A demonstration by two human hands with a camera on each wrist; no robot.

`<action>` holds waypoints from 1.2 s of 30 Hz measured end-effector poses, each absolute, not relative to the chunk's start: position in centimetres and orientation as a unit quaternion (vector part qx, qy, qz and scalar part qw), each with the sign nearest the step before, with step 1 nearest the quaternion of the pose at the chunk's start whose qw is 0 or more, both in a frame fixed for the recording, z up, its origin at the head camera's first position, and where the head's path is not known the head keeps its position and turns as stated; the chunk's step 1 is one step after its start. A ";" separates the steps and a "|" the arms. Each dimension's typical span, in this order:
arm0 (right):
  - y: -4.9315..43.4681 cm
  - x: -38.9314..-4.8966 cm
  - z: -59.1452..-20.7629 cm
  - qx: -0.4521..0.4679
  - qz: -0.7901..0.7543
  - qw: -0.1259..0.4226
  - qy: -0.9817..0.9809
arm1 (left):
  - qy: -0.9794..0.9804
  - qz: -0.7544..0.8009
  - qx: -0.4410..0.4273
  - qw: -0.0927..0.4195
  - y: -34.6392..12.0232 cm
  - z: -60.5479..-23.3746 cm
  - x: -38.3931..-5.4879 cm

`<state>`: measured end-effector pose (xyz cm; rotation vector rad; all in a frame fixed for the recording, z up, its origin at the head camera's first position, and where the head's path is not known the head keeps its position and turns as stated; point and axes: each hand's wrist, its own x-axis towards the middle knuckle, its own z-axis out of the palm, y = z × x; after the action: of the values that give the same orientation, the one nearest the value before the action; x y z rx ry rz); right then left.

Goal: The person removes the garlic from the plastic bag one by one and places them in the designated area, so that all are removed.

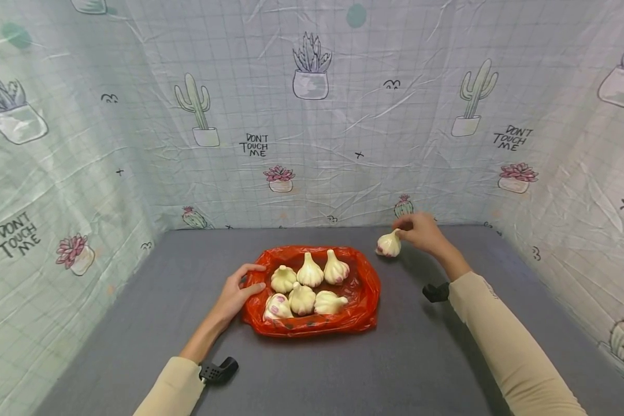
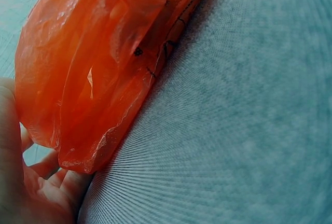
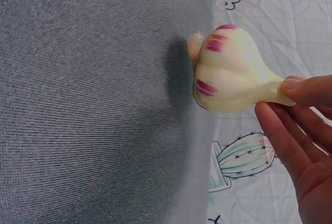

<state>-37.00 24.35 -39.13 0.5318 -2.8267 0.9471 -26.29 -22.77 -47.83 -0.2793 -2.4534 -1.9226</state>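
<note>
Six garlic bulbs [image 1: 303, 298] already sit on the red plastic bag [image 1: 366, 289], which the left hand [image 1: 237, 292] grips at its edge. Farther back, the right hand [image 1: 421, 230] pinches a seventh bulb [image 1: 389, 244] by its stem, just beside the bag, touching the grey mat [image 1: 343, 370] or just above it

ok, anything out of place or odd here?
One garlic bulb is outside the red bag, pinched by its stem in the right hand near the back wall. Six bulbs lie on the bag; left hand holds its edge. Nothing spilled or damaged.
</note>
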 end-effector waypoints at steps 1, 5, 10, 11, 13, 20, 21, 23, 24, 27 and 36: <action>24.4 -37.0 -39.2 0.175 0.312 0.055 -0.932 | -0.785 -0.613 -0.090 0.006 -22.8 -47.9 -26.3; 24.4 -36.9 -39.5 0.178 0.306 0.052 -0.934 | -0.785 -0.613 -0.090 0.007 -22.8 -47.8 -26.2; 24.5 -36.8 -39.5 0.184 0.297 0.056 -0.935 | -0.786 -0.612 -0.089 0.009 -22.7 -47.7 -26.2; 24.5 -36.8 -39.5 0.186 0.295 0.056 -0.936 | -0.786 -0.612 -0.089 0.009 -22.7 -47.7 -26.2; 24.6 -36.8 -39.6 0.185 0.291 0.052 -0.937 | -0.785 -0.613 -0.089 0.009 -22.8 -47.7 -26.1; 24.8 -36.9 -39.8 0.188 0.295 0.055 -0.935 | -0.784 -0.615 -0.086 0.005 -22.7 -47.6 -25.9; 24.8 -36.9 -39.9 0.189 0.295 0.057 -0.935 | -0.784 -0.614 -0.086 0.007 -22.7 -47.5 -25.9; 24.9 -36.9 -40.0 0.191 0.295 0.060 -0.934 | -0.786 -0.613 -0.085 0.009 -22.6 -47.5 -25.9; 24.9 -36.9 -40.0 0.193 0.295 0.062 -0.934 | -0.786 -0.613 -0.085 0.009 -22.6 -47.5 -25.9; 25.0 -37.0 -40.1 0.197 0.291 0.065 -0.934 | -0.784 -0.615 -0.086 0.008 -22.6 -47.5 -25.9; 25.0 -36.7 -39.6 0.188 0.289 0.054 -0.937 | -0.779 -0.621 -0.086 0.002 -22.6 -47.5 -25.9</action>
<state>-36.72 24.99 -39.65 0.5704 -2.8482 0.8771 -25.87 -22.62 -47.51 -0.2713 -2.4450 -1.9467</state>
